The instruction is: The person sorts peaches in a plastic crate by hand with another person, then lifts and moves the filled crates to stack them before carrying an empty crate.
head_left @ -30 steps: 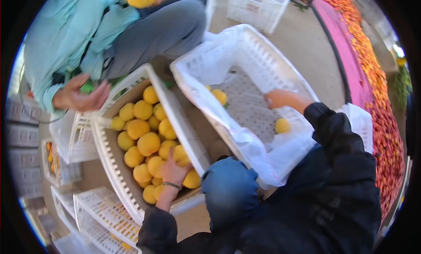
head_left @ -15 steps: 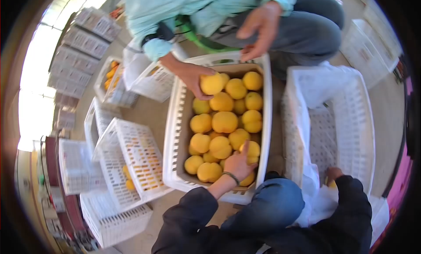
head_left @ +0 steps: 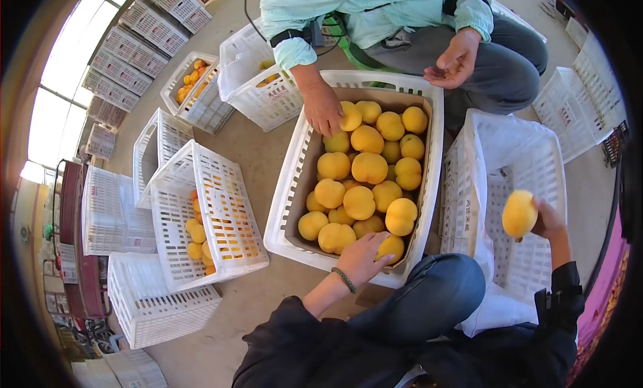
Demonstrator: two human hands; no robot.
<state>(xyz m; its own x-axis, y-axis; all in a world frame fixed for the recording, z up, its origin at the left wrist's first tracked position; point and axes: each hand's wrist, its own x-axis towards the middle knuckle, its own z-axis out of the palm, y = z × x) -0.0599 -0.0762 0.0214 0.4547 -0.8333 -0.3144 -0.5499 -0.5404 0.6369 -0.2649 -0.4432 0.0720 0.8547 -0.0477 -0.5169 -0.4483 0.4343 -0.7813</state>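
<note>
Centre of frame: white crate [head_left: 435,147], brown inner lining [head_left: 299,207], filled with yellow fruit [head_left: 368,168]. Right of it: lined crate [head_left: 546,167], white liner [head_left: 499,311] draped over the near rim. Left of frame: tilted crate [head_left: 231,207], yellow and orange fruit visible inside. Upper left: small crate [head_left: 218,96], orange fruit in it.

Right hand [head_left: 548,222]: fingers closed round one large fruit [head_left: 520,214], held over the lined crate, right of frame. Left hand [head_left: 364,259]: fingers partly spread, touching the fruit at the near edge of the white crate, lower centre; whether it grips cannot be told. Second person, top of frame: one hand [head_left: 323,110] fingers down at the fruit, upper-left corner; other hand [head_left: 459,59] half curled beside the far rim.

Writing: red characters on the lined crate's left wall and on a crate [head_left: 581,113] at upper right; too small to read.
</note>
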